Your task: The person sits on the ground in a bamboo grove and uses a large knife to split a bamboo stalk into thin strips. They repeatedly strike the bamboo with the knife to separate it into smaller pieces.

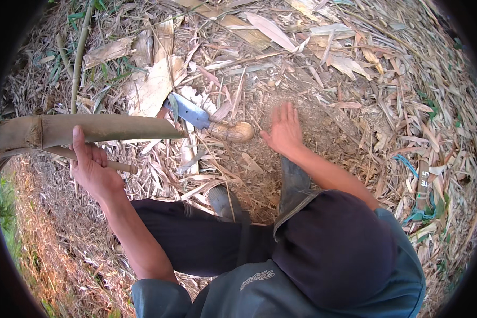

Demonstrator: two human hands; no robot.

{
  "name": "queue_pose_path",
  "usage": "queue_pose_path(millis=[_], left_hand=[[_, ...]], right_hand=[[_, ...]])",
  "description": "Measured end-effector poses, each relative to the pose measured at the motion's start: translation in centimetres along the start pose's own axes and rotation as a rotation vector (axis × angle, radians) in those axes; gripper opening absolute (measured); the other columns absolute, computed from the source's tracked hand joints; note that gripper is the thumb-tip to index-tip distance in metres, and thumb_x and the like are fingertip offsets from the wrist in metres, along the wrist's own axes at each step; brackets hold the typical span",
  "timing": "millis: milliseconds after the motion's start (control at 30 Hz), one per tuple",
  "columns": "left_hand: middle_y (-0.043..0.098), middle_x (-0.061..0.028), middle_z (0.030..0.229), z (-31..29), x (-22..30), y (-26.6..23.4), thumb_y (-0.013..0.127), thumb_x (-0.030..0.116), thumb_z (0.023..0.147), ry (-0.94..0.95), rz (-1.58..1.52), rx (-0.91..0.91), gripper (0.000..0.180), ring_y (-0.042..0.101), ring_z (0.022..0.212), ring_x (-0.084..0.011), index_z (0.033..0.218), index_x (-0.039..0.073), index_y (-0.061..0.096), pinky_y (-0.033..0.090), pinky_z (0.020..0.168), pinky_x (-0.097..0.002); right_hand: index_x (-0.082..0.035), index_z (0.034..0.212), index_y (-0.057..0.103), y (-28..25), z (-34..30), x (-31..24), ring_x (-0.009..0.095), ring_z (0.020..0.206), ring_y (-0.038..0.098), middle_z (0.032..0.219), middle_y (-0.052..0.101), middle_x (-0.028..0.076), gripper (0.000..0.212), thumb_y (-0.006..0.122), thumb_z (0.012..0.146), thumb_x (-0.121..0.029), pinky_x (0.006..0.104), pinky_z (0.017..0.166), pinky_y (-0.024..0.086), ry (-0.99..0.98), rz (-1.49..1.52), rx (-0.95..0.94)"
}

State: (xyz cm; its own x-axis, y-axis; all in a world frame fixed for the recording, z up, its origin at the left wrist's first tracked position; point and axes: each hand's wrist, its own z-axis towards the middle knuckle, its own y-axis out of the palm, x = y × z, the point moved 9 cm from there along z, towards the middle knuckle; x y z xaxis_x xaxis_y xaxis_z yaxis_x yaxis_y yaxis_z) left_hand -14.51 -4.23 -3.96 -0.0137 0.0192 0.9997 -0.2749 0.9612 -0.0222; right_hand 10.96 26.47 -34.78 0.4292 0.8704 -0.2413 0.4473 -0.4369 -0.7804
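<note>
A thick bamboo pole [108, 127] reaches in from the left, its cut end slanted. My left hand [96, 170] is closed at its underside, with the thumb up against the pole and the fingers curled round a thin bamboo branch [124, 166] below it. Just beyond the cut end lies a machete with a grey-blue blade [190, 111] and a rounded wooden handle [232, 131]. Part of the blade is hidden by the pole and leaf litter. To the right of the handle, my right hand [285, 128] is open, palm down over bare soil, holding nothing.
Dry bamboo leaves and pale sheaths [156, 87] cover the ground. A thin green stem [79, 58] stands at the upper left. My boots [225, 202] and bent knees take up the near middle. A flat brown object [423, 183] with blue-green cord lies at the right.
</note>
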Motion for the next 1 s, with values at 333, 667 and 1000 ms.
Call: queue_pose_path(millis=[333, 667, 1000], left_hand=[[0.041, 0.0075, 0.064, -1.1, -0.3, 0.0, 0.075, 0.025, 0.092, 0.031, 0.051, -0.038, 0.022, 0.027, 0.049, -0.0004, 0.094, 0.008, 0.061, 0.021, 0.043, -0.0205], [0.044, 0.0065, 0.065, -1.4, -0.8, 1.6, 0.074, 0.029, 0.093, 0.038, 0.081, -0.08, 0.026, 0.029, 0.049, 0.0, 0.097, 0.006, 0.063, 0.021, 0.044, -0.0199], [0.044, 0.007, 0.066, -3.7, -2.3, 5.1, 0.075, 0.025, 0.091, -0.008, 0.071, -0.213, 0.022, 0.031, 0.049, -0.0005, 0.096, 0.009, 0.061, 0.023, 0.044, -0.0195]], right_hand=[[0.014, 0.144, 0.035, -3.2, -2.9, -0.9, 0.048, 0.147, 0.021, 0.155, 0.024, 0.037, 0.093, 0.069, 0.086, -0.049, 0.0507, 0.123, 0.018, -0.06, -0.113, 0.3], [0.004, 0.127, 0.057, -4.3, -0.6, -9.5, 0.036, 0.108, 0.057, 0.12, 0.059, 0.024, 0.057, 0.069, 0.084, -0.032, 0.045, 0.088, 0.046, -0.446, 0.285, 0.241], [0.005, 0.11, 0.06, 1.1, 5.9, -12.4, 0.032, 0.09, 0.063, 0.089, 0.066, 0.014, 0.047, 0.071, 0.074, -0.023, 0.0419, 0.082, 0.05, -0.571, -0.246, 0.155]])
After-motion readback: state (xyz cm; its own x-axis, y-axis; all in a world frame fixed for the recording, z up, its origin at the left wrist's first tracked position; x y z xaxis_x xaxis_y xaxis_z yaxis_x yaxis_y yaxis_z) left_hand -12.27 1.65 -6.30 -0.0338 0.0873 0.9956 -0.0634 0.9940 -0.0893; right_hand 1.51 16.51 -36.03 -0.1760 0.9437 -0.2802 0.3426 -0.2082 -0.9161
